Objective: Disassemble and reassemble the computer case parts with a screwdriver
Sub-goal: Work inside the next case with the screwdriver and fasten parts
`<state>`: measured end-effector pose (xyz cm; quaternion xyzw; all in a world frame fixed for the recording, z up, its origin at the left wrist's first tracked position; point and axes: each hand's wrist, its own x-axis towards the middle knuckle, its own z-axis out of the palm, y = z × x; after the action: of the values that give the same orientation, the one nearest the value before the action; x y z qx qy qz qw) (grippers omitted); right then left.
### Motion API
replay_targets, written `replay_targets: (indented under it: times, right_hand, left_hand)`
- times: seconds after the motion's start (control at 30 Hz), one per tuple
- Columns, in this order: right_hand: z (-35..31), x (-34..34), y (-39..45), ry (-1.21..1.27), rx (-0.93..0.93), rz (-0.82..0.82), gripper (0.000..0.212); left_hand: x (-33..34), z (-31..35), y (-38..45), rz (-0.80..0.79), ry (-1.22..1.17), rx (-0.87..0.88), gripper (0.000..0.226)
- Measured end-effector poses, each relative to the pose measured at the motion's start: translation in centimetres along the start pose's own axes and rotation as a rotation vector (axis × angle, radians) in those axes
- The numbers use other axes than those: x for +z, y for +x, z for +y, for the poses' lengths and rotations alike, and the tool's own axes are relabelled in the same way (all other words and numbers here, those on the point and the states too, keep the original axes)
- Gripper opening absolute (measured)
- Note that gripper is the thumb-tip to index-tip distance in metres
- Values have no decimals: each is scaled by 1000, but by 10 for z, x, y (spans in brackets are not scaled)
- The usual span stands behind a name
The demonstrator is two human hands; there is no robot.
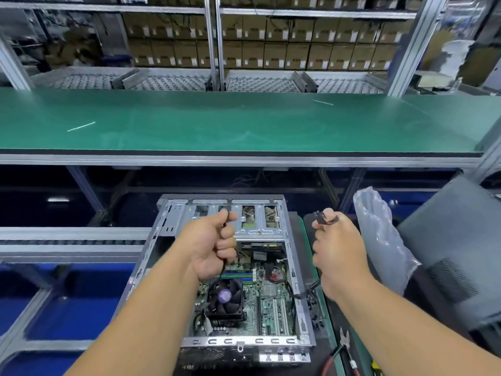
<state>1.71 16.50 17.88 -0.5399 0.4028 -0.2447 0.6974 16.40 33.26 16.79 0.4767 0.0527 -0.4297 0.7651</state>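
An open grey computer case [173, 226] lies below me, its motherboard [271, 297] and black CPU fan [225, 297] exposed. Above the case my left hand [214, 245] is curled round a thin black cable that runs down toward the board. To the right of the case my right hand [336, 248] pinches a small black connector [321, 217] with short wires between thumb and fingers. No screwdriver shows in either hand.
A green workbench [244, 123] spans the view beyond the case, with shelves of cardboard boxes [298, 47] behind. A crumpled plastic bag [379, 234] and a dark side panel [455, 253] lie at the right. Pliers [345, 346] rest near the case's lower right corner.
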Motion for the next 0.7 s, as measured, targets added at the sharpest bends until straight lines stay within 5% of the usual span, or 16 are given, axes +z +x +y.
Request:
replay_targets:
  times: [0.23,0.5,0.7]
  right_hand:
    - [13,-10,-14,-191,188,-311,74]
    - [38,-18,-22,-363,221,-276,62]
    - [52,-24,-22,-311,175,-187,59]
  left_hand:
    - [24,2,2,5,294,81,25]
    - [17,-95,56,137,249,-137,35]
    - [13,-120,79,194,454,-73,30]
